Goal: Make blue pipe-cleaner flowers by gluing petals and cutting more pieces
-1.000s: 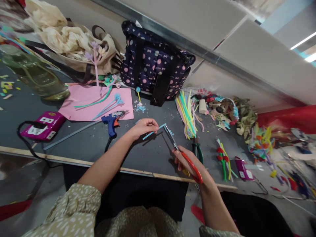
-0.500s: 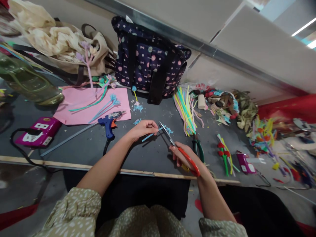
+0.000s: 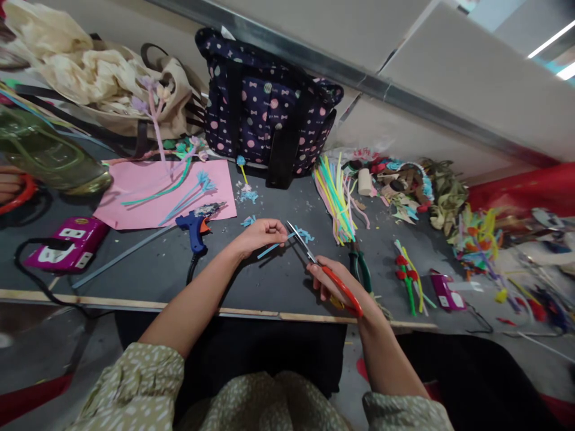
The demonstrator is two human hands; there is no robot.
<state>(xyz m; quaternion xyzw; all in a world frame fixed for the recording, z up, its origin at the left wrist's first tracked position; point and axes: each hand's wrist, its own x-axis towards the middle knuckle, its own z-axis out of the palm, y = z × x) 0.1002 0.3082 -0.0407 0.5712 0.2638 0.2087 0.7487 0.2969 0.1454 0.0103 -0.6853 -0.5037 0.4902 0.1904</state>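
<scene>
Between the thumb and fingers of my left hand [image 3: 264,234] is a thin blue pipe cleaner [image 3: 268,251], its lower end sticking out toward me. My right hand [image 3: 327,280] grips red-handled scissors [image 3: 340,281], whose blades point up and left and part around the pipe cleaner's far end. Short blue cut pieces [image 3: 305,234] lie on the table just behind the blades, and a few more blue bits [image 3: 248,221] rest beyond my left hand. A blue glue gun [image 3: 196,230] lies left of my left hand.
Green-handled pliers [image 3: 360,269] and a bundle of pipe cleaners [image 3: 336,197] lie to the right. Pink paper [image 3: 220,197] carries fuzzy stems at left. A polka-dot bag [image 3: 265,108] stands behind. A green bottle [image 3: 49,149] and purple box [image 3: 67,243] are far left.
Another person's hand with an orange-red handled tool has come in at the left edge. The view has shifted slightly; my hands and the scissors hold nearly the same pose.
</scene>
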